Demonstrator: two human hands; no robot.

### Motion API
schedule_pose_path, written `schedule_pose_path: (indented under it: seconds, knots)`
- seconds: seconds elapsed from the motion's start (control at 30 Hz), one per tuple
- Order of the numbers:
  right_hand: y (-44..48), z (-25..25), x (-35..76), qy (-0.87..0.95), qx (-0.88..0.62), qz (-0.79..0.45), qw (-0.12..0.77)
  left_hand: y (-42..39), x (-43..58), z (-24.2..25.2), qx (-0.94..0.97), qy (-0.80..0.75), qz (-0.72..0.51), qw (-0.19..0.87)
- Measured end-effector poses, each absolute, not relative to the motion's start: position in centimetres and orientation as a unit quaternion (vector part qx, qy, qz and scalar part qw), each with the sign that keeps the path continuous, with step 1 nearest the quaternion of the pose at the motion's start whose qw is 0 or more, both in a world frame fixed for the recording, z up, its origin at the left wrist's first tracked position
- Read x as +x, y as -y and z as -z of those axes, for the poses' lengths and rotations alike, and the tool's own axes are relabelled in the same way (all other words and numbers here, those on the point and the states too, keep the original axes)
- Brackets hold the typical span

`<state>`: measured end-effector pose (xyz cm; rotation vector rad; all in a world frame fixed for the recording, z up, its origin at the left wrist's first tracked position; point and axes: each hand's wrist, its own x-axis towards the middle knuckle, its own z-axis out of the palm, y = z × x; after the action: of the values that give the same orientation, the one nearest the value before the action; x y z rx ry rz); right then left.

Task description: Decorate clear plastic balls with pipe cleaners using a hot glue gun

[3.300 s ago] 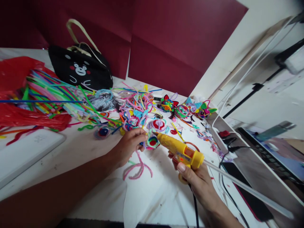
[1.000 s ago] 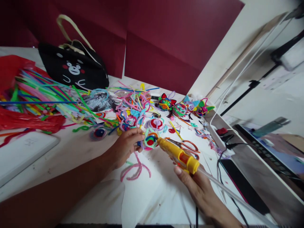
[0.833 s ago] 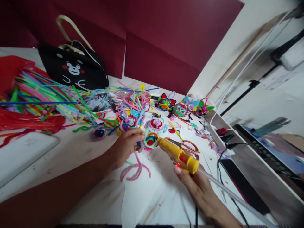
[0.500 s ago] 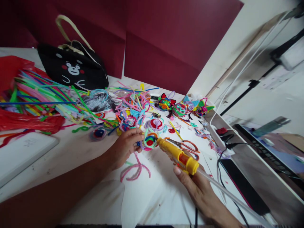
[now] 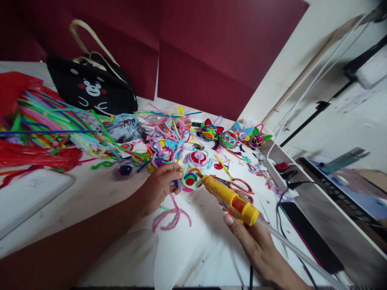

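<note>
My left hand (image 5: 161, 183) is closed in a pinch at the left edge of a small round pipe-cleaner ornament (image 5: 190, 180), coiled in red, blue, green and orange with a pale green outline. In my right hand (image 5: 252, 237) is a yellow hot glue gun (image 5: 229, 198), gripped with the thumb along its near side. Its nozzle points left, close to the ornament's right edge; whether the two touch I cannot tell. A long clear glue stick (image 5: 290, 241) sticks out of the gun's back end. Pink bent pipe cleaners (image 5: 173, 215) lie just below my left hand.
Orange-handled scissors (image 5: 240, 185) lie behind the glue gun. Heaped pipe cleaners (image 5: 169, 141) and several finished pipe-cleaner heads (image 5: 229, 139) stand farther back. A black bag (image 5: 93, 86), a red plastic bag (image 5: 65, 158) and a white box (image 5: 33, 197) are left; a black phone (image 5: 311, 235) lies right.
The glue gun has shifted slightly to the right and down, its nozzle drawing a little away from the ornament. My left hand stays almost in place with the ornament.
</note>
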<state>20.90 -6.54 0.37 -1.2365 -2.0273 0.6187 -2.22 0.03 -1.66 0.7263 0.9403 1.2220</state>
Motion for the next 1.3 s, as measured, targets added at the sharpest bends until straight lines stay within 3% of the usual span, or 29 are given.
schedule_pose_path:
  seconds: [0.73, 1.3]
  knots:
    - [6.8, 0.0, 21.0, 0.796, -0.464, -0.226, 0.316, -0.1, -2.2, 1.6, 0.329, -0.412, -0.538, 0.658]
    - [6.8, 0.4, 22.2, 0.784, -0.409, -0.286, 0.37, 0.0, -2.2, 1.5, 0.317, -0.384, -0.539, 0.679]
